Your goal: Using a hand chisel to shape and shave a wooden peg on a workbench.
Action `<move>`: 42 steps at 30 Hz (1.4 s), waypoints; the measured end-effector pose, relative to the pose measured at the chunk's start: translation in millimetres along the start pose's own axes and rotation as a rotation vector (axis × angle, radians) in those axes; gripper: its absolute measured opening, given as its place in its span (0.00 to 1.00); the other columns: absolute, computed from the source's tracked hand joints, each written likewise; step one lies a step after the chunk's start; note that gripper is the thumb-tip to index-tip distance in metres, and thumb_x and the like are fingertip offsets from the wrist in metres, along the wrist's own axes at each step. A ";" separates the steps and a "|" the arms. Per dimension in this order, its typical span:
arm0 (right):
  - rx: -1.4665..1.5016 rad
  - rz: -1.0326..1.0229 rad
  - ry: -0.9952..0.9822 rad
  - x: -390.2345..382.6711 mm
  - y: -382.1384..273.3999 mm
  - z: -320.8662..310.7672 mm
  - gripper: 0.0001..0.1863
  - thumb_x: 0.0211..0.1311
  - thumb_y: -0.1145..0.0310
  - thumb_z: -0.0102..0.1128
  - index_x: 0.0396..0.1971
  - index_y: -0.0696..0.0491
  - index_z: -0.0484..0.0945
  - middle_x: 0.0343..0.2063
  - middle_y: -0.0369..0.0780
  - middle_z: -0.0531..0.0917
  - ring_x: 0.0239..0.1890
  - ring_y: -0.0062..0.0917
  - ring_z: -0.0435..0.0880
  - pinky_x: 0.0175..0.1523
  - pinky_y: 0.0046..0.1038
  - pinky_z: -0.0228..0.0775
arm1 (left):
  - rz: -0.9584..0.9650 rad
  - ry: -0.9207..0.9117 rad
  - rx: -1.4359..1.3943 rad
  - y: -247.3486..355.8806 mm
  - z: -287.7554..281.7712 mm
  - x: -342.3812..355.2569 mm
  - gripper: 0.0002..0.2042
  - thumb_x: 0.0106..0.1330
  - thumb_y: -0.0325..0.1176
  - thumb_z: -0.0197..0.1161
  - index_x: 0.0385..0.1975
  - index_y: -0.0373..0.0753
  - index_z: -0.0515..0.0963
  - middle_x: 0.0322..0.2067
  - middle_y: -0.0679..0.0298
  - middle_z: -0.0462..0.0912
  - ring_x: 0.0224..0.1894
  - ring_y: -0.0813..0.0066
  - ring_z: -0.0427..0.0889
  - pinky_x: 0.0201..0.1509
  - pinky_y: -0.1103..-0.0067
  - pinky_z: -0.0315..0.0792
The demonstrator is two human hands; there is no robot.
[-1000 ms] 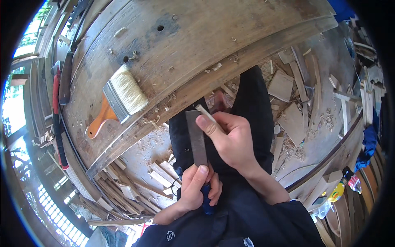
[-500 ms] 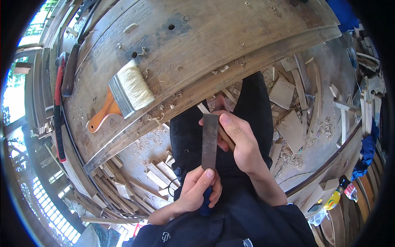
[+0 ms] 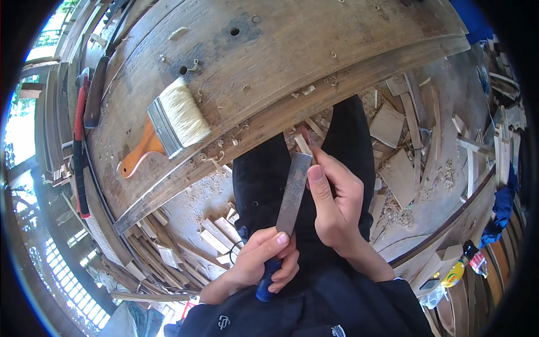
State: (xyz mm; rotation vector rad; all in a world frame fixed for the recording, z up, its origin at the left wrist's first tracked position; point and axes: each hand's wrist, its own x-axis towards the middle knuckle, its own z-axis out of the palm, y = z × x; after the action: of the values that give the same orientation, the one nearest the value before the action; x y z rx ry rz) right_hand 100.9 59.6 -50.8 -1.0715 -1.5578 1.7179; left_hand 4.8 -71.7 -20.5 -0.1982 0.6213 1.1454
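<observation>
My left hand (image 3: 264, 258) is closed around the blue handle (image 3: 269, 279) of a flat steel file (image 3: 294, 188), its thumb pressed on the base of the broad, dark grey blade. The blade slants up and to the right, in front of my lap. My right hand (image 3: 338, 196) grips a slim strip of pale wood (image 3: 304, 145), thumb on the near side and fingers wrapped behind. Only the strip's upper end shows; the blade and my fingers hide the rest. At the file's tip, blade and wood overlap, and whether they touch I cannot tell.
A wooden workbench (image 3: 269, 62) with curled shavings spans the far side. On it lies a wide paintbrush (image 3: 182, 121); a red-and-black tool (image 3: 80, 140) is at its left. Wood offcuts (image 3: 396, 174) litter the floor on both sides. A yellow bottle (image 3: 452, 274) stands at lower right.
The file has tilted, its tip swinging right and its handle moving left. My right hand has turned and shifted slightly right, with the wood strip's upper end moving right too.
</observation>
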 end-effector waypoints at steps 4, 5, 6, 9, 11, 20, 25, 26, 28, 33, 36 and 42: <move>0.030 -0.079 0.057 1.5 8.2 2.8 0.16 0.63 0.68 0.53 0.43 0.67 0.73 0.25 0.40 0.77 0.24 0.15 0.73 0.28 0.17 0.63 | -0.017 0.003 -0.003 5.0 0.0 0.5 0.16 0.71 0.41 0.39 0.24 0.38 0.57 0.09 0.62 0.62 0.07 0.75 0.62 0.10 0.83 0.58; -0.025 -0.131 0.059 2.2 9.2 2.1 0.16 0.62 0.68 0.53 0.43 0.66 0.73 0.25 0.40 0.77 0.23 0.15 0.73 0.28 0.17 0.63 | -0.020 0.004 -0.003 4.8 0.1 0.7 0.16 0.71 0.41 0.39 0.24 0.38 0.57 0.09 0.62 0.62 0.07 0.75 0.62 0.10 0.83 0.58; -0.078 -0.183 0.058 2.6 9.7 2.2 0.16 0.62 0.69 0.54 0.43 0.66 0.73 0.25 0.40 0.77 0.23 0.16 0.73 0.27 0.17 0.63 | -0.024 0.009 0.018 4.7 0.3 0.6 0.16 0.71 0.41 0.39 0.24 0.38 0.57 0.09 0.62 0.62 0.07 0.75 0.62 0.10 0.83 0.58; -0.103 -0.151 0.063 0.6 5.5 1.7 0.17 0.60 0.68 0.56 0.43 0.66 0.73 0.24 0.41 0.76 0.23 0.15 0.73 0.27 0.16 0.63 | -0.026 0.020 0.044 3.6 1.4 0.0 0.16 0.71 0.41 0.38 0.24 0.38 0.57 0.09 0.62 0.62 0.07 0.75 0.62 0.10 0.83 0.58; -0.092 -0.118 0.055 -0.2 6.2 0.3 0.16 0.60 0.69 0.57 0.42 0.66 0.74 0.23 0.40 0.76 0.23 0.15 0.73 0.27 0.15 0.63 | -0.024 0.024 0.049 2.1 2.1 0.1 0.16 0.71 0.41 0.38 0.24 0.38 0.57 0.09 0.62 0.62 0.07 0.75 0.62 0.10 0.83 0.58; 0.214 0.120 0.120 -2.6 8.2 8.6 0.15 0.58 0.70 0.60 0.39 0.66 0.76 0.24 0.34 0.78 0.26 0.10 0.72 0.30 0.12 0.63 | 0.048 0.033 0.113 -9.2 -1.9 8.7 0.15 0.72 0.42 0.37 0.26 0.38 0.58 0.09 0.61 0.62 0.08 0.75 0.62 0.11 0.82 0.59; 0.275 0.218 0.167 0.1 8.6 6.2 0.15 0.57 0.69 0.62 0.38 0.65 0.78 0.24 0.33 0.80 0.27 0.09 0.72 0.31 0.12 0.63 | 0.066 0.079 0.152 -14.7 -0.6 15.7 0.17 0.70 0.45 0.40 0.24 0.38 0.57 0.07 0.59 0.60 0.07 0.71 0.61 0.10 0.79 0.59; 0.286 0.227 0.173 2.0 6.4 4.9 0.14 0.57 0.67 0.62 0.36 0.65 0.79 0.22 0.33 0.80 0.27 0.09 0.72 0.30 0.12 0.63 | 0.047 0.071 0.159 -17.6 -0.4 17.6 0.17 0.70 0.45 0.40 0.24 0.38 0.57 0.07 0.59 0.60 0.07 0.71 0.61 0.10 0.79 0.59; 0.300 0.287 0.160 0.5 3.8 8.3 0.15 0.57 0.64 0.63 0.32 0.63 0.81 0.18 0.33 0.80 0.24 0.08 0.73 0.27 0.13 0.64 | 0.149 0.048 0.154 -21.3 -4.9 20.2 0.16 0.72 0.43 0.37 0.26 0.37 0.58 0.09 0.60 0.63 0.08 0.74 0.62 0.11 0.81 0.60; 0.322 0.534 0.019 -12.3 8.6 9.3 0.27 0.62 0.50 0.53 0.11 0.57 0.75 0.08 0.31 0.71 0.13 0.10 0.67 0.17 0.17 0.56 | 0.279 0.092 0.294 -18.8 -5.6 32.6 0.17 0.71 0.44 0.37 0.26 0.36 0.58 0.10 0.58 0.65 0.08 0.72 0.64 0.12 0.81 0.62; 0.537 0.513 0.020 -6.0 5.0 -2.6 0.24 0.66 0.52 0.46 0.21 0.58 0.77 0.13 0.30 0.70 0.17 0.10 0.64 0.22 0.15 0.55 | 0.305 0.118 0.426 -19.3 -5.0 24.2 0.15 0.71 0.40 0.41 0.26 0.35 0.60 0.11 0.60 0.65 0.10 0.75 0.65 0.14 0.81 0.62; 0.429 0.388 -0.136 15.5 -0.9 -32.6 0.15 0.67 0.61 0.46 0.33 0.58 0.75 0.21 0.33 0.76 0.19 0.11 0.70 0.24 0.13 0.59 | 0.262 0.099 0.512 -7.2 -18.3 8.4 0.14 0.71 0.38 0.42 0.27 0.33 0.63 0.14 0.61 0.67 0.12 0.76 0.67 0.16 0.83 0.62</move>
State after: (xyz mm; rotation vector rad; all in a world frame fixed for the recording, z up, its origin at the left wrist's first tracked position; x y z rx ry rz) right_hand 120.8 89.7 -52.5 -1.0938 -1.0197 2.2966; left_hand 6.9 -76.4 -41.3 0.2733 1.0283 1.1913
